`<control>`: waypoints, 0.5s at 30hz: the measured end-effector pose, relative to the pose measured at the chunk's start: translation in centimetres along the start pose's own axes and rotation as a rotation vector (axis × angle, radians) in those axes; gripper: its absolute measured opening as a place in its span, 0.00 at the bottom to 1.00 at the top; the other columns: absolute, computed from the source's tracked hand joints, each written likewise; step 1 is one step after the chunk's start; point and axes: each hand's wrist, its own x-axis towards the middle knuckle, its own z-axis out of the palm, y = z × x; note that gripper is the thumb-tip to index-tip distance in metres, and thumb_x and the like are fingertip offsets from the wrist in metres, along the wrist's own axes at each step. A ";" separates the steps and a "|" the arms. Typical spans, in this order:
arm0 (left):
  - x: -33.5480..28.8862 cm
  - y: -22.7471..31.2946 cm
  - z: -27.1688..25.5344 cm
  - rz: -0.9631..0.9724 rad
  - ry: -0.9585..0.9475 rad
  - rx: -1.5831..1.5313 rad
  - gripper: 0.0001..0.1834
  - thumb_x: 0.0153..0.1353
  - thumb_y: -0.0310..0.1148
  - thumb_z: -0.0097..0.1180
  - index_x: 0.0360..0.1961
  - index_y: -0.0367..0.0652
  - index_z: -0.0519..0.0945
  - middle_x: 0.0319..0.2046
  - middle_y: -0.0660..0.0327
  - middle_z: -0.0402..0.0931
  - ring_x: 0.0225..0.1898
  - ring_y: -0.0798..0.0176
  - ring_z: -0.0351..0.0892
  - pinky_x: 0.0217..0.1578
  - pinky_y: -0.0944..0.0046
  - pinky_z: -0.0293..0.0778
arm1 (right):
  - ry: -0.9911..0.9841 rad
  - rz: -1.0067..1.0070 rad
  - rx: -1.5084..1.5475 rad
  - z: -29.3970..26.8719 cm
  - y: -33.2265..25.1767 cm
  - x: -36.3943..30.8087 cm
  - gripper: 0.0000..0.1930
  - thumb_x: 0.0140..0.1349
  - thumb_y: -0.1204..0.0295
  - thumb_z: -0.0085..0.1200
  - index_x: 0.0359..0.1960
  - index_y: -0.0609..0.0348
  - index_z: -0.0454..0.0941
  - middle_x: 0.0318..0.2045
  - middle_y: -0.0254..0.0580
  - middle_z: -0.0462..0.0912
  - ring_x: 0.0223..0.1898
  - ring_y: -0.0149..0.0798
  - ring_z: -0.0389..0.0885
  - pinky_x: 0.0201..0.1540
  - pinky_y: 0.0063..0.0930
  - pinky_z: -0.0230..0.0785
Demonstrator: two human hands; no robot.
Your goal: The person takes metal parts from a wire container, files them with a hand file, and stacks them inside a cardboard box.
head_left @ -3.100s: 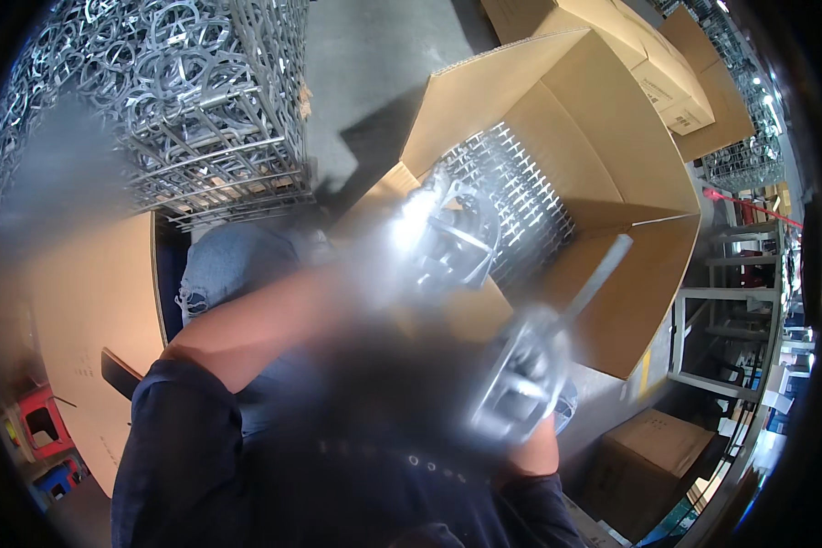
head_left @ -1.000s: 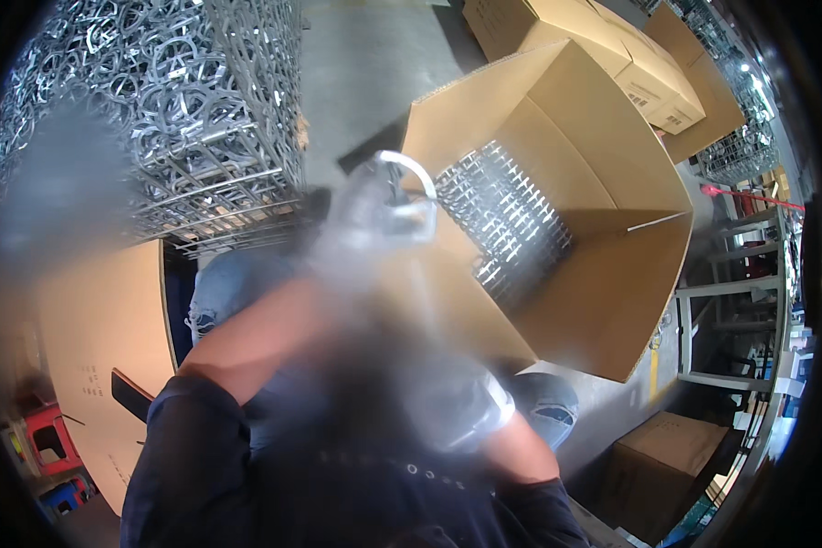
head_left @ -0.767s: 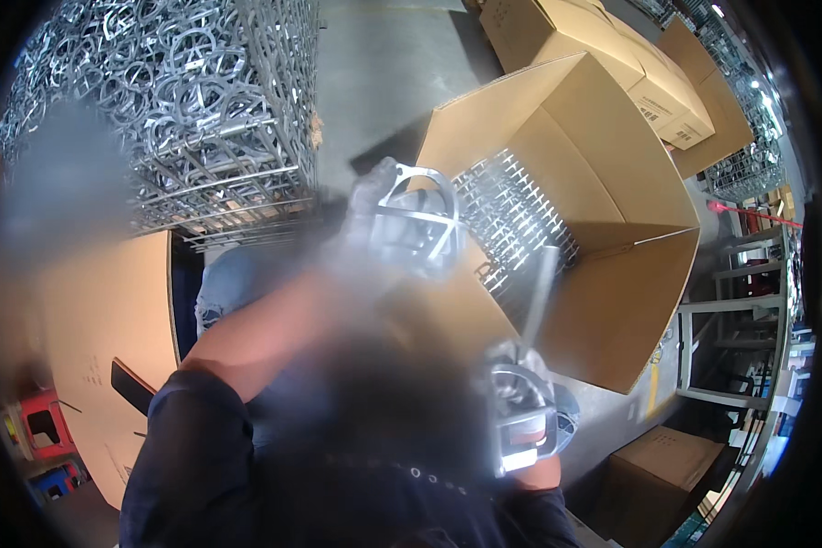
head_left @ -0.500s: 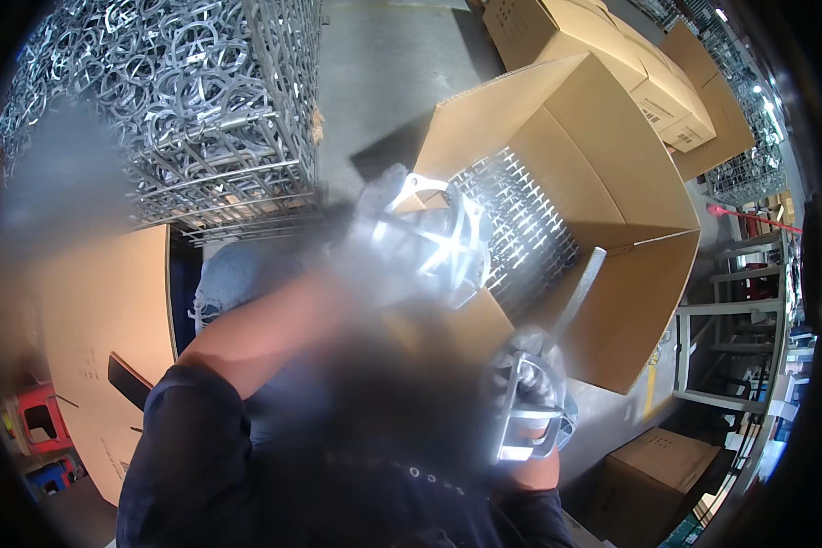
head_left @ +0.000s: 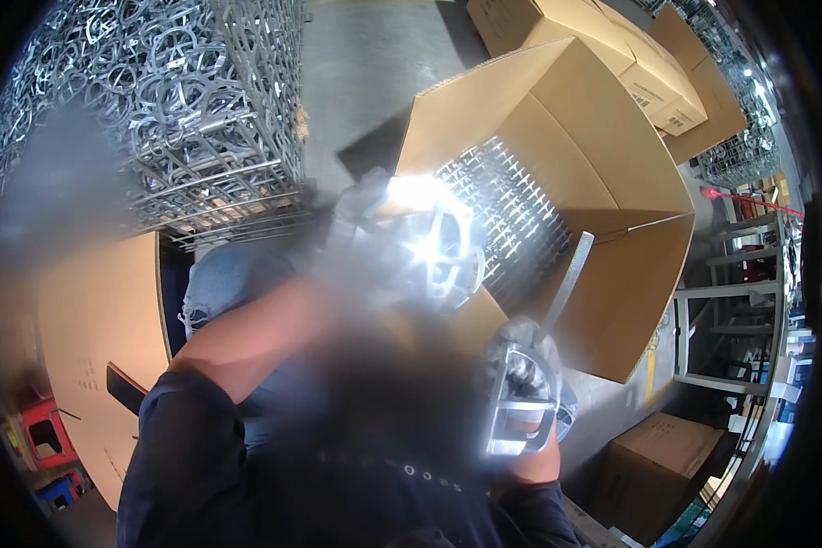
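My left hand (head_left: pixel 361 242), gloved and blurred by haze, is closed on a shiny round metal casting (head_left: pixel 452 247) with open spokes, held over the near left edge of an open cardboard box (head_left: pixel 594 137). Strong glare hides part of the casting and the fingertips. Lower right, my gloved right hand (head_left: pixel 525 347) is closed around a flat grey metal bar, like a file (head_left: pixel 571 279), which points up toward the box. A D-shaped metal frame (head_left: pixel 495 406) surrounds the fingers of that hand; whether it joins the bar I cannot tell. Inside the box stand rows of metal parts (head_left: pixel 511 205).
A wire cage (head_left: pixel 288 119) heaped with metal ring castings stands at the far left. Closed cartons (head_left: pixel 603 46) sit behind the box. To the right is a metal rack (head_left: pixel 726 292), with a brown carton (head_left: pixel 658 457) below it. A cardboard sheet (head_left: pixel 87 338) lies left.
The whole view has shifted slightly, with box and cage moving left and up in it. The casting has turned a little in my left hand. Both hands keep their hold.
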 end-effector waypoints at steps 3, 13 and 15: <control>-0.1 0.2 0.7 -0.101 -0.186 -0.089 0.40 0.50 0.66 0.41 0.48 0.37 0.70 0.44 0.45 0.71 0.40 0.45 0.75 0.37 0.47 0.74 | 0.037 -0.034 -0.081 0.2 -0.1 -0.1 0.16 0.51 0.79 0.55 0.42 0.70 0.68 0.30 0.47 0.77 0.28 0.34 0.76 0.28 0.24 0.70; -0.3 0.1 0.2 -0.071 -0.166 -0.079 0.39 0.53 0.64 0.38 0.49 0.38 0.70 0.44 0.47 0.72 0.44 0.48 0.74 0.44 0.48 0.72 | 0.044 -0.005 -0.119 0.8 -0.3 0.1 0.16 0.50 0.77 0.57 0.40 0.68 0.68 0.31 0.47 0.77 0.25 0.33 0.75 0.24 0.21 0.68; -0.6 0.0 0.9 -0.089 -0.128 -0.121 0.40 0.53 0.65 0.38 0.49 0.37 0.69 0.44 0.47 0.72 0.43 0.48 0.75 0.43 0.48 0.72 | 0.036 -0.005 -0.129 0.4 -0.2 0.0 0.16 0.50 0.76 0.57 0.40 0.68 0.68 0.31 0.47 0.77 0.25 0.33 0.75 0.24 0.21 0.68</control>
